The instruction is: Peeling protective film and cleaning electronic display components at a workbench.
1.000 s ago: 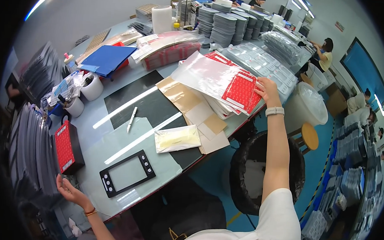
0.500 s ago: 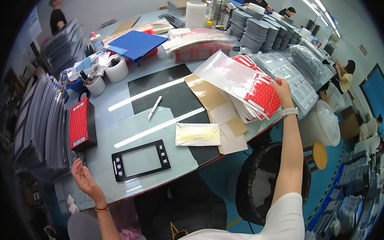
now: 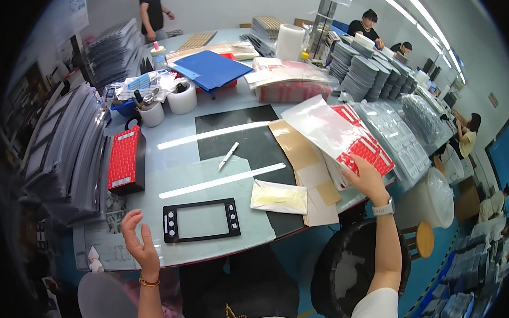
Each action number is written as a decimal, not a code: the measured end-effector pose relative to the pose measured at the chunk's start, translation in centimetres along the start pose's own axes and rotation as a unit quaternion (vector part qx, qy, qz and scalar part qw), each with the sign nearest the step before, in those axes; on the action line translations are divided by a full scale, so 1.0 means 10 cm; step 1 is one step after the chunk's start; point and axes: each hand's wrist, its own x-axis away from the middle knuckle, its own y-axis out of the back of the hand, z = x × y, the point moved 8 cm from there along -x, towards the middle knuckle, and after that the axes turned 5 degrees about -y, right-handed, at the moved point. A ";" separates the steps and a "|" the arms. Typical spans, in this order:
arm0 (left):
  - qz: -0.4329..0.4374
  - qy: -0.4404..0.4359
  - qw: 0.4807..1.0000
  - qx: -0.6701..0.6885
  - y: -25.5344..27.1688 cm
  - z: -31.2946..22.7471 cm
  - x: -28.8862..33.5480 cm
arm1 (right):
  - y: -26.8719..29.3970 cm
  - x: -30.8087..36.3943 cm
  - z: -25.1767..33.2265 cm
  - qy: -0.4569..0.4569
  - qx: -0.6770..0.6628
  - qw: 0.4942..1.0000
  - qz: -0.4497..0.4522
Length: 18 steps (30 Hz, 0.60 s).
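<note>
Right hand [image 3: 366, 178] grips the red-and-white packet stack [image 3: 354, 146]; left hand [image 3: 139, 240] hovers open, empty, beside the black panel [image 3: 202, 220].

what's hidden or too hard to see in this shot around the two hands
- Right hand, head view: its fingertips lie on the stack of red-backed clear bags; whether they pinch one is not visible.
- Left hand: open above the table edge; contact unclear.
- Black-framed panel: its button marks are too small to tell.
- Picture rim: black vignette cuts off the corners.
</note>
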 end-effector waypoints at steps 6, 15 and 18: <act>0.039 0.010 0.999 -0.002 -0.08 -0.09 0.03 | 0.32 0.07 0.04 0.007 -0.031 0.987 -0.159; 0.200 0.243 0.853 0.416 -0.99 -0.46 -0.14 | 1.00 0.89 1.48 0.316 -0.054 0.910 -0.263; 0.287 0.341 0.648 0.618 -1.26 -0.66 -0.15 | 0.95 1.23 1.81 0.390 0.003 0.898 -0.203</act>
